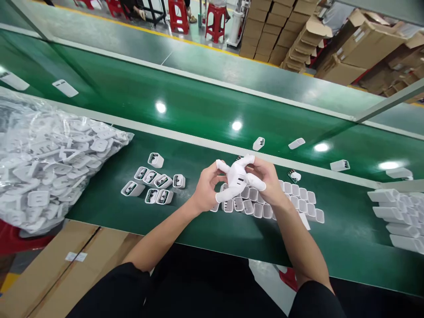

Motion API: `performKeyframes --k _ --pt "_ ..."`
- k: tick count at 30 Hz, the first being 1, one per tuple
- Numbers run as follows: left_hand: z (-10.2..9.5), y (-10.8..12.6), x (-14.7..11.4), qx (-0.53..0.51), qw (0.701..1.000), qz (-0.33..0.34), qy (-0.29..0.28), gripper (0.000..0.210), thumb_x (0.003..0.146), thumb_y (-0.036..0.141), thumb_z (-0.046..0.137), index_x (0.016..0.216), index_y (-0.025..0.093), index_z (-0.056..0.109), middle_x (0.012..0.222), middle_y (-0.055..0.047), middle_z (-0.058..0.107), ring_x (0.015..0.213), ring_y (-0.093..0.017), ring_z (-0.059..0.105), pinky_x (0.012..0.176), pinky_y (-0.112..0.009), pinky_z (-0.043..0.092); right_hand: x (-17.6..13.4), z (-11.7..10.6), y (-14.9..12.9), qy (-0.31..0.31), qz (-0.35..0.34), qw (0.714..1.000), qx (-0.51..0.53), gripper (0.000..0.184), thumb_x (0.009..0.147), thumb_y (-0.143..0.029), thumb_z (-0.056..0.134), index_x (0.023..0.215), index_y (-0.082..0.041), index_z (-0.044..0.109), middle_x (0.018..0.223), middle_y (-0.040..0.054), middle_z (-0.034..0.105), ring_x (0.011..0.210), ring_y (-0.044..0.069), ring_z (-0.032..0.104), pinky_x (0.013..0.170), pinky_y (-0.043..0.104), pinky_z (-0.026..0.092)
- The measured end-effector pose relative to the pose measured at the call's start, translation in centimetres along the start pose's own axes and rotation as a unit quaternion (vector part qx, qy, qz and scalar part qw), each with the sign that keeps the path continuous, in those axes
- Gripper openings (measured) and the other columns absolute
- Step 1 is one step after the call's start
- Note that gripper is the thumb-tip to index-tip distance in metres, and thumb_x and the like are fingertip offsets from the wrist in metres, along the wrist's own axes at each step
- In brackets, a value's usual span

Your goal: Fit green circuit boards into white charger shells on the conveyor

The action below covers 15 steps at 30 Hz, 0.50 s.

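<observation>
Over the middle of the bench, my left hand and my right hand are both closed on a small white plastic charger housing. Dark slots show on the face turned toward me. White coverings sheathe my thumbs and some fingertips, hiding part of the housing. Beneath and around my hands stand rows of open white housings. To the left of my left hand is a group of housings with circuit parts inside. A loose circuit board with a white part lies beyond my right hand.
A clear plastic bag of white covers sits at the left on the green bench. Stacked white housings stand at the far right. Past a pale rail runs a green belt carrying several scattered housings.
</observation>
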<state>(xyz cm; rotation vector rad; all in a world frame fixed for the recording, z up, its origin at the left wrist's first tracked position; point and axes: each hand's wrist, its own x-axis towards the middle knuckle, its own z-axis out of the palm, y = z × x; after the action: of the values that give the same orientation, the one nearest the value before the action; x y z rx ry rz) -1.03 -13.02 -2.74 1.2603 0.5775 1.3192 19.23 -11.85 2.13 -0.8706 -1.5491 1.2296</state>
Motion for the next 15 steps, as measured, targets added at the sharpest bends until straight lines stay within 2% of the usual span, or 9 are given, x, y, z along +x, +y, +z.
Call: performKeyframes --k 3,7,12,15 --pt "0.8 -0.5 -0.4 -0.035 0.998 -0.030 0.052 0.061 0.070 0.052 0.111 0.096 0.020 0.067 0.092 0.002 0.067 0.081 -0.015 0.072 0.072 -0.029 0.071 0.1 0.8 0.1 0.005 0.044 0.998 0.037 0.045 0.094 -0.067 0.092 0.101 -0.023 0.083 0.095 0.0043 0.081 0.083 0.020 0.074 0.083 0.037 0.070" --pt "1.2 -1.0 -0.5 -0.074 0.994 -0.058 0.058 0.063 0.069 0.056 0.111 0.094 0.021 0.065 0.083 0.001 0.071 0.077 -0.019 0.076 0.068 -0.034 0.074 0.2 1.1 0.1 -0.004 0.085 0.993 0.085 0.042 0.094 -0.062 0.093 0.101 -0.023 0.081 0.090 0.0020 0.078 0.071 0.017 0.072 0.065 0.031 0.066" --pt "1.1 -1.2 -0.6 -0.086 0.992 -0.070 0.062 0.066 0.062 0.055 0.114 0.094 0.020 0.068 0.085 0.001 0.071 0.077 -0.019 0.076 0.070 -0.037 0.075 0.2 1.1 0.0 -0.007 0.079 0.993 0.082 0.045 0.092 -0.064 0.096 0.099 -0.023 0.079 0.091 0.0022 0.079 0.070 0.016 0.071 0.066 0.032 0.066" --pt "1.0 -1.4 -0.7 -0.078 0.992 -0.077 0.069 0.067 0.062 0.055 0.114 0.094 0.020 0.066 0.087 0.001 0.070 0.079 -0.019 0.076 0.071 -0.036 0.075 0.3 1.1 0.0 -0.013 0.089 0.992 0.087 0.045 0.093 -0.064 0.094 0.100 -0.023 0.078 0.089 0.0011 0.077 0.067 0.016 0.070 0.064 0.032 0.064"
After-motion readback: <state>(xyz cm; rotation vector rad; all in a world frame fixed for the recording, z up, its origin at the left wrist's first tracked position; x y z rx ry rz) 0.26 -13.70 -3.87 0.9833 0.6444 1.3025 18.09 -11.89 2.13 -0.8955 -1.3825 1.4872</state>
